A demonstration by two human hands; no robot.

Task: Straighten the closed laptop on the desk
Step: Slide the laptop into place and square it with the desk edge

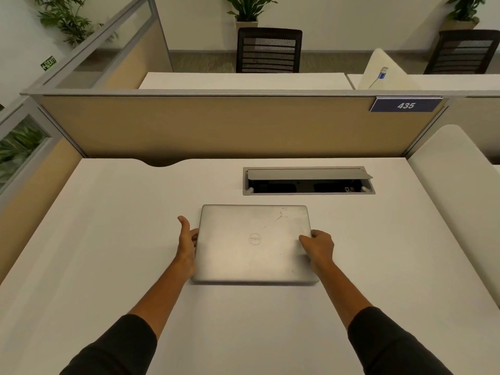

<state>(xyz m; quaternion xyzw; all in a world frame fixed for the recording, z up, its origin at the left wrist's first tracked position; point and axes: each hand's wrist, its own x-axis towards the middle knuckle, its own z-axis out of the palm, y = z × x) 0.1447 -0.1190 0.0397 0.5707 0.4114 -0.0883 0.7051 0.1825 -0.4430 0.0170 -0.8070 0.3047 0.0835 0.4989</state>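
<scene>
While both hands hold its sides, the closed silver laptop with a round logo on the lid lies flat near the middle of the plain white desk top, its edges about square with the desk's edge. The left hand presses against the laptop's left edge, thumb raised, fingers partly hidden under or behind the edge, so grip there is a loose side contact. The right hand clasps the right edge, thumb on top of the lid, fingers curled round the side. Lid shows scuffs near the far right corner. Just beyond the laptop, a grey metal cable box set into the desk has its flap tilted open, dark inside. Behind it a tan fabric partition with grey frame carries a blue number plate reading 435. Past the partition: another white desk, a black mesh-backed office chair, a second one at far right, potted green plants along a pale wall. Dark sleeves on both forearms.
</scene>
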